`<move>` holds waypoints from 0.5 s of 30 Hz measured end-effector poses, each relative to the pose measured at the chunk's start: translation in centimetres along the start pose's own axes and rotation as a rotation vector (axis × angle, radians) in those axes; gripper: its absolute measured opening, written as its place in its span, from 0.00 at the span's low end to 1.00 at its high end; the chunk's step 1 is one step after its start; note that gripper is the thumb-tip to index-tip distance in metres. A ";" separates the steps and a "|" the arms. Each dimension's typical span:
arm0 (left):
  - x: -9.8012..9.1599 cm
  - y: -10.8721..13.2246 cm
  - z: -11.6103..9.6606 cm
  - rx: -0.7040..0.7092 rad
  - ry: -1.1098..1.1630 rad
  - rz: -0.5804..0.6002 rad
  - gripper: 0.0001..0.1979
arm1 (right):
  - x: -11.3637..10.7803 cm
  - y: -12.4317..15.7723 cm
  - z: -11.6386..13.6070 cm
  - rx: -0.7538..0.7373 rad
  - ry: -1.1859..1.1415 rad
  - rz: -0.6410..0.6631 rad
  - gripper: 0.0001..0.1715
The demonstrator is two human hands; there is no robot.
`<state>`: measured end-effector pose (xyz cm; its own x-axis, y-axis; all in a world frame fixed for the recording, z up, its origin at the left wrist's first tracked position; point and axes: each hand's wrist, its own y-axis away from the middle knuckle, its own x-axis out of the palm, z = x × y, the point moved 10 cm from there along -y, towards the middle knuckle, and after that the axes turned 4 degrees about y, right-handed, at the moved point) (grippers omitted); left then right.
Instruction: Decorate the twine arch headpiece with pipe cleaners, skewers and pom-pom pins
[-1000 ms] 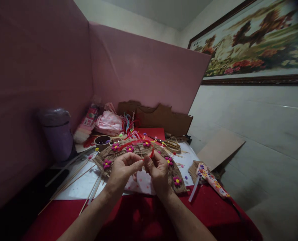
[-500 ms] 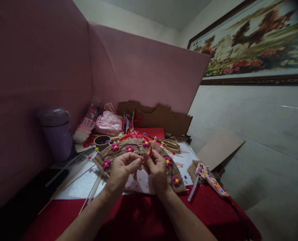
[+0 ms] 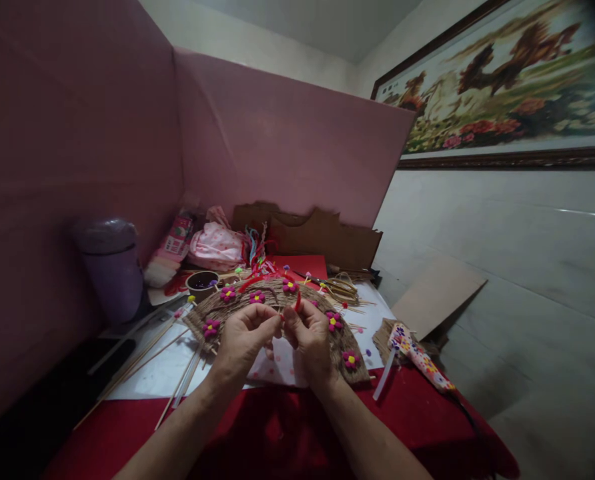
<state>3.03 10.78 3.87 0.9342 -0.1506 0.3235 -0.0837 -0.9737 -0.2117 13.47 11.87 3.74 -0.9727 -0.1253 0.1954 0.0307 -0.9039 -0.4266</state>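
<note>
We note narrow red strip [image 3: 298, 302], bent; one end sticks up near-vertical, lower part mostly hidden, red bit visible lower left. Behind it, we see arched brown corded panel [image 3: 238, 304], crown facing away from us; magenta flowers [image 3: 257, 297], yellow centres, spaced along face.

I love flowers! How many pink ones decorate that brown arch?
7: one pink flower at left, three along the top, one partly behind the right hand, two down the right. Others may be hidden.
</note>
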 end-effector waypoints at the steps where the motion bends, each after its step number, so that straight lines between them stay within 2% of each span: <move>1: 0.1 0.0 0.0 -0.001 -0.002 0.010 0.13 | 0.1 0.0 -0.2 0.006 -0.017 0.006 0.16; 8: 0.8 0.0 0.6 -0.040 0.034 0.090 0.15 | 0.4 -0.1 -0.6 0.043 -0.053 0.035 0.17; 15: 0.5 -0.1 0.2 0.020 0.077 0.062 0.12 | 0.0 -0.3 -0.5 0.041 -0.066 -0.002 0.17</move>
<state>3.57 10.78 3.89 0.8981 -0.2238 0.3786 -0.1327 -0.9586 -0.2518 13.33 12.31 3.41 -0.9555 -0.1493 0.2543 0.0400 -0.9201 -0.3897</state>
